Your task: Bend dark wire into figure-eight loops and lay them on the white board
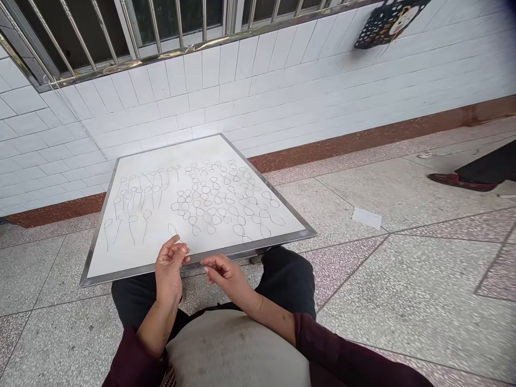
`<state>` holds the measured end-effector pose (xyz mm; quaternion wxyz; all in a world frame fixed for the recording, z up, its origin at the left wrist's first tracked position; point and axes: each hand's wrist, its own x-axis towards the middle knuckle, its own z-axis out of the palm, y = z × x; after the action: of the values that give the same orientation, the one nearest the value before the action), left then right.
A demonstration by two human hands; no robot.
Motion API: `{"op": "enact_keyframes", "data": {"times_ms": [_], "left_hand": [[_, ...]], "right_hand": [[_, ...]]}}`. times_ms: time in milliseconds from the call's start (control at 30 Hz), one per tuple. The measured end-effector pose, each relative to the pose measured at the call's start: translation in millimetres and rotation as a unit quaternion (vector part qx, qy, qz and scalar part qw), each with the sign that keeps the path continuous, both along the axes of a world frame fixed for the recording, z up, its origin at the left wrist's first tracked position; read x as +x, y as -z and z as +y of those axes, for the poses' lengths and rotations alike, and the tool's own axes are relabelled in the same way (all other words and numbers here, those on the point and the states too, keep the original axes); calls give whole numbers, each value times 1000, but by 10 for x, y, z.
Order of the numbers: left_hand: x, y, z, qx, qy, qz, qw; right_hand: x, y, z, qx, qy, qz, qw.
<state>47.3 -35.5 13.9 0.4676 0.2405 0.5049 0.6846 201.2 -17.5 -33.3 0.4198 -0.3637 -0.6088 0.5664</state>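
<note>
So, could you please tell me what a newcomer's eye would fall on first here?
Probably the thin, wire-like loops spread over the white tabletop: single ones with tails at left, mostly doubled ones toward the right. At the near edge, the left hand pinches another loop, with the right hand close by. The dark patterned bag at upper right also stands out.

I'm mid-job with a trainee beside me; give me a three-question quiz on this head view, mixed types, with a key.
1. Which hand holds a thin loop above its fingertips?

2. Fill in: a white slip lies on the ____.

3. On which side of the white board, as the seated person sees it, are the loops with long tails?
A) right
B) left

Key: 1. the left hand; 2. floor; 3. B.
</note>
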Motion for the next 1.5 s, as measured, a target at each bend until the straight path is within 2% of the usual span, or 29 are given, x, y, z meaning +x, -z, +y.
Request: {"op": "enact_keyframes", "data": {"times_ms": [367, 467, 533, 633, 700, 800, 867, 1000, 1100, 1167, 1267, 1433, 1500], "left_hand": [[37, -23, -10, 18, -7, 0, 1000], [26, -43, -24, 28, 17, -1, 999], [17, -65, -46, 36, 56, -6, 998], [16, -98, -91, 34, 114, -15, 993], [18, -111, -119, 27, 146, -20, 989], [14, -116, -151, 16, 187, -25, 982], [7, -118, -166, 7, 203, -32, 979], [2, -124, -184, 6, 203, -36, 979], [6, -120, -193, 9, 191, -6, 982], [5, -108, -201, 14, 182, 36, 983], [-5, -86, -211, 27, 171, 97, 980], [-19, -84, -218, 22, 162, 124, 979], [-26, -89, -219, 18, 164, 126, 978]], "right_hand": [[-68, -2, -76, 109, 15, -99, 989], [-34, -39, -56, 154, -19, -107, 982], [-4, -120, 4, 134, -30, -80, 987], [15, -341, 161, 32, -12, -11, 999], [-1, -512, 279, -23, -23, 29, 999], [-56, -684, 404, -55, -62, 70, 994], [-91, -708, 433, -59, -80, 81, 992], [-100, -626, 432, -38, -72, 62, 995], [-47, -595, 464, 66, -3, 6, 998], [-3, -614, 504, 134, 19, -33, 990], [49, -664, 554, 151, -20, -60, 987], [109, -705, 543, 71, -97, -70, 990], [145, -716, 534, 105, -121, -75, 984]]}}
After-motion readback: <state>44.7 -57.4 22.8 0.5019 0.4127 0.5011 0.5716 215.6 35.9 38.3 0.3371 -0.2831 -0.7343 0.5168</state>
